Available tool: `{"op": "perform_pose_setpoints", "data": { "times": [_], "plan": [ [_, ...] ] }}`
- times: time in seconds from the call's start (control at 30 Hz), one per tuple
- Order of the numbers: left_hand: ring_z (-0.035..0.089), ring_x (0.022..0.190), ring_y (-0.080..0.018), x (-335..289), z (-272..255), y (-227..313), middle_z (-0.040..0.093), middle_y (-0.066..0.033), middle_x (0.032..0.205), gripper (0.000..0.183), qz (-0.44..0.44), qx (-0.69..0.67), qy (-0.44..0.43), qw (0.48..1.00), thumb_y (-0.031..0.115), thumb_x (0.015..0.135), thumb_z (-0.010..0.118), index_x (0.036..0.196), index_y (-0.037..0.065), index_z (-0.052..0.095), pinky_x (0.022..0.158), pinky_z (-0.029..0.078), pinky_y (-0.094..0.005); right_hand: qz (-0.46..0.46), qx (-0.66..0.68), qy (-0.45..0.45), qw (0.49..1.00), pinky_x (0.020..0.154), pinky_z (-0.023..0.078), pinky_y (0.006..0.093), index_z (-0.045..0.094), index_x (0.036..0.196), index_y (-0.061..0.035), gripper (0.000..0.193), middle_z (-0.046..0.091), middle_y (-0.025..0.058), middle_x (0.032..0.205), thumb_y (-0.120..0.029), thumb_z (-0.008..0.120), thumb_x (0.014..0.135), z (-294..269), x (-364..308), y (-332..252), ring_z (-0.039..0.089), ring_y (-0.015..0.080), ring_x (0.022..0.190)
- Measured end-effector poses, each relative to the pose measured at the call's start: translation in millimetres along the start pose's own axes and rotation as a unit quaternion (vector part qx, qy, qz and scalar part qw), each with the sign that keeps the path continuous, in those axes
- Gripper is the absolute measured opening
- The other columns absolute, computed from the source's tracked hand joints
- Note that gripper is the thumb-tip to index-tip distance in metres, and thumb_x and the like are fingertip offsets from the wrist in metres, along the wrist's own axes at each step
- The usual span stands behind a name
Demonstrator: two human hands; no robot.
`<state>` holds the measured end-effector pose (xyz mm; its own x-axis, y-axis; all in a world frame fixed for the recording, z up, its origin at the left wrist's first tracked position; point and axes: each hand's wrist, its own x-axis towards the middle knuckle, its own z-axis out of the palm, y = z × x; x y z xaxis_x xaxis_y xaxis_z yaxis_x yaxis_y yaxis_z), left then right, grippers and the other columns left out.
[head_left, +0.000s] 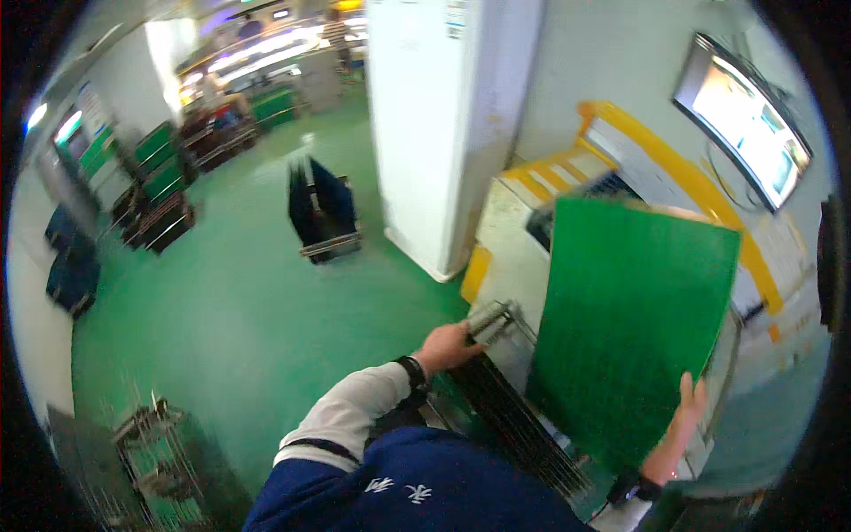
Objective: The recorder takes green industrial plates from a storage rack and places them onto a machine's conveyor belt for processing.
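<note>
A large flat green panel [634,310] stands tilted in front of me on the right. My right hand [684,424] grips it by its lower right edge, with the fingertips showing on its near face. My left hand [448,348] is closed on the metal end of a dark slotted rack [519,417], just left of the panel. The rack's long row of thin ribs runs down toward my body. Part of the rack is hidden behind the panel and my torso.
Behind the panel stands a pale bench [514,217] edged with yellow tape. A lit monitor [745,111] hangs on the wall. A white pillar [425,133] rises beside the bench. On the green floor stand a dark rack [324,213], a metal-framed rack [164,452] and stacked racks [160,208].
</note>
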<state>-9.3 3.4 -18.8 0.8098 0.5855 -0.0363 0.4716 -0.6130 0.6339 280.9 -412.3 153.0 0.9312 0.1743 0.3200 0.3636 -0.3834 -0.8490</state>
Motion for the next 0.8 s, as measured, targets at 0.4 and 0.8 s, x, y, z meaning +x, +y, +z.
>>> {"op": "perform_pose_setpoints", "data": {
  "times": [0.4,0.8],
  "plan": [
    [0.069,0.09,-0.0431,3,-12,23,0.07,-0.0254,0.092,0.067,-0.025,0.047,-0.026,0.998,0.064,0.09,0.065,0.103,-0.002,0.06,0.08,0.053,-0.0525,0.227,0.514,-0.061,0.825,0.077,0.055,0.042,0.064,0.113,-0.0101,0.024,0.069,0.0063,0.107,-0.006,0.07,0.091,68,-21,31,0.066,0.0242,0.092],
    [0.067,0.09,-0.0454,9,-3,21,0.07,-0.0258,0.092,0.063,-0.016,0.074,-0.021,0.997,0.06,0.088,0.07,0.098,-0.001,0.058,0.078,0.053,-0.0527,0.36,0.587,-0.016,0.725,0.082,0.058,0.0417,0.06,0.112,-0.0063,0.019,0.064,0.0084,0.108,-0.013,0.069,0.097,148,-38,104,0.064,0.0265,0.088]
  ]
}}
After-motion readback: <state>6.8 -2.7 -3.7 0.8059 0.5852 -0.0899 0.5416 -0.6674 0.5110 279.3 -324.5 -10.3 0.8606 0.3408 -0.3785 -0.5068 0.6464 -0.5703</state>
